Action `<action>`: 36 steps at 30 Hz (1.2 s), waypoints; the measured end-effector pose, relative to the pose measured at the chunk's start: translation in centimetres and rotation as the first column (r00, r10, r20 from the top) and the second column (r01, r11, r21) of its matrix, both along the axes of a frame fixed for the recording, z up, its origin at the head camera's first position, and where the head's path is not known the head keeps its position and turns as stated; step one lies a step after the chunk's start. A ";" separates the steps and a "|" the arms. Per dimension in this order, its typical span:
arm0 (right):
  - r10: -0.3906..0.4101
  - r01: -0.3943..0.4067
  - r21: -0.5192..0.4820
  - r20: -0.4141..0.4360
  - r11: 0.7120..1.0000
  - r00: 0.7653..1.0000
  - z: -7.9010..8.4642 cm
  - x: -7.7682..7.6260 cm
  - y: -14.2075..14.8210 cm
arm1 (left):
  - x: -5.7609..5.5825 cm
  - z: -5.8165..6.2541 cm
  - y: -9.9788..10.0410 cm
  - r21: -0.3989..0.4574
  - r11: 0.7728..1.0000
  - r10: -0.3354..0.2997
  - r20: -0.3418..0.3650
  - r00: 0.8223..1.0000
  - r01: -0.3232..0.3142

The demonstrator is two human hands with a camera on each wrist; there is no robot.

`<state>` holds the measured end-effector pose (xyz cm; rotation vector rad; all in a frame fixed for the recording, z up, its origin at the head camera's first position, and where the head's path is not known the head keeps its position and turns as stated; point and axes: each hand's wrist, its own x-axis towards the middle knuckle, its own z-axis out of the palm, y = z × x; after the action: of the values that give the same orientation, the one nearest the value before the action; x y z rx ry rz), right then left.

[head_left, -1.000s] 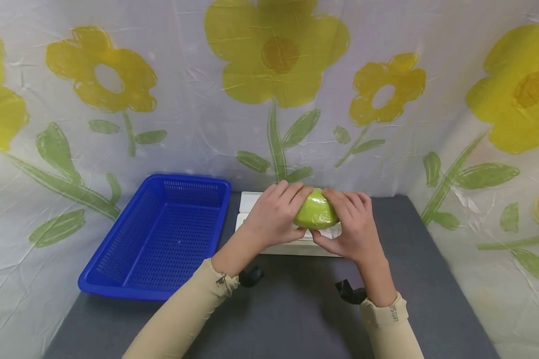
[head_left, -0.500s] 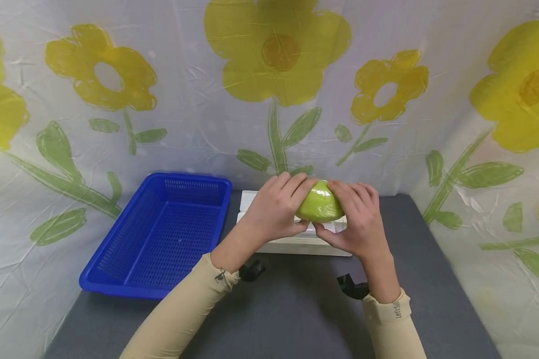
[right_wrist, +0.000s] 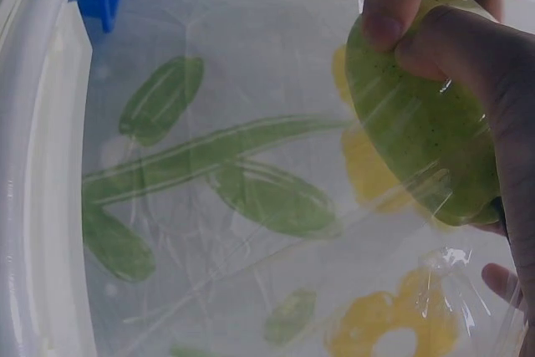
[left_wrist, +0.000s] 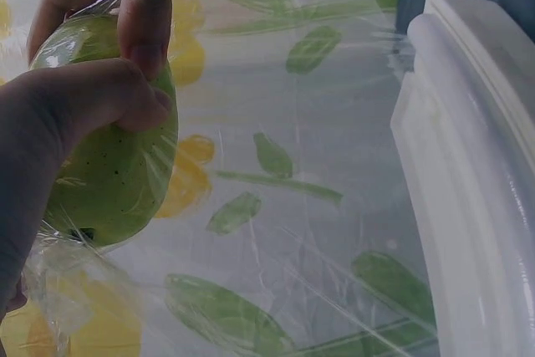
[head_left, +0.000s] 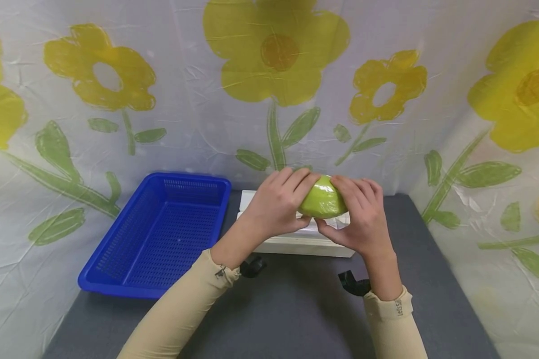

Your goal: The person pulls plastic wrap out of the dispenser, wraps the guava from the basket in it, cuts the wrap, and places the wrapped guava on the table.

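A speckled green fruit (head_left: pixel 323 198) wrapped in shiny cling film is held between both hands over the white cling film dispenser (head_left: pixel 296 246). My left hand (head_left: pixel 280 202) grips its left side, fingers over the top and thumb underneath. On the other side my right hand (head_left: pixel 361 212) grips it the same way. The thumbs come close together under the fruit in both wrist views. Clear film (left_wrist: pixel 276 232) stretches between the fruit and the white roll (left_wrist: pixel 476 140) in the left wrist view. In the right wrist view, loose film (right_wrist: pixel 451 282) gathers by the fruit (right_wrist: pixel 426 131).
A blue perforated plastic basket (head_left: pixel 175 244) stands at the left on the dark grey table (head_left: pixel 296 309). Behind the table hangs a white curtain (head_left: pixel 193 124) with yellow flowers, which also runs along both sides.
Both hands have raised the wrapped fruit slightly, away from me and a little to the right. More of the dispenser's right end shows beneath it. The basket stays put.
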<state>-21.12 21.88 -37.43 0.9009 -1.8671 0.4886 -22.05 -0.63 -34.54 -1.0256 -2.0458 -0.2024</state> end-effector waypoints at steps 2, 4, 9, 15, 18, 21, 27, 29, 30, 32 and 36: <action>0.004 -0.004 -0.006 -0.002 1.000 1.000 0.1 0.0 0.0 | 0.0 0.1 0.0 -0.003 1.000 0.004 -0.007 1.000 -0.004; 0.007 -0.007 -0.010 -0.004 1.000 1.000 0.3 0.0 -0.1 | 0.0 0.2 -0.1 -0.005 1.000 0.009 -0.014 1.000 -0.010; 0.014 -0.014 -0.012 -0.005 1.000 1.000 0.6 0.0 -0.1 | -0.1 0.4 -0.1 0.000 1.000 0.010 -0.028 1.000 -0.011; 0.017 -0.017 -0.009 0.000 1.000 1.000 1.0 -0.1 0.0 | -0.2 0.8 0.0 0.008 1.000 0.012 -0.047 0.999 -0.011; 0.016 -0.016 -0.010 0.000 1.000 1.000 1.2 -0.2 0.0 | -0.2 0.9 0.0 0.006 1.000 0.016 -0.052 0.999 -0.016; 0.017 -0.017 -0.010 -0.001 1.000 1.000 1.4 -0.2 0.0 | -0.2 1.1 0.0 0.004 1.000 0.022 -0.058 0.998 -0.021; 0.015 -0.015 -0.014 -0.004 1.000 1.000 1.7 -0.3 -0.1 | -0.3 1.4 0.0 0.011 1.000 0.019 -0.068 0.997 -0.019; 0.015 -0.015 -0.017 -0.008 1.000 1.000 1.8 -0.3 -0.1 | -0.4 1.5 0.0 0.014 1.000 0.016 -0.070 0.997 -0.016; 0.014 -0.015 -0.019 -0.009 1.000 1.000 1.8 -0.3 -0.1 | -0.3 1.5 0.0 0.014 1.000 0.015 -0.071 0.997 -0.014; 0.015 -0.015 -0.022 -0.013 1.000 1.000 1.9 -0.3 -0.1 | -0.4 1.6 0.0 0.012 1.000 0.015 -0.071 0.997 -0.014; 0.018 -0.019 -0.030 -0.024 0.999 1.000 2.1 -0.4 -0.1 | -0.4 1.9 0.0 0.008 1.000 0.014 -0.072 0.997 -0.013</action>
<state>-21.54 21.76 -35.36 0.9009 -1.8263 0.5145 -22.41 -0.65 -32.63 -1.0000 -1.9849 -0.1634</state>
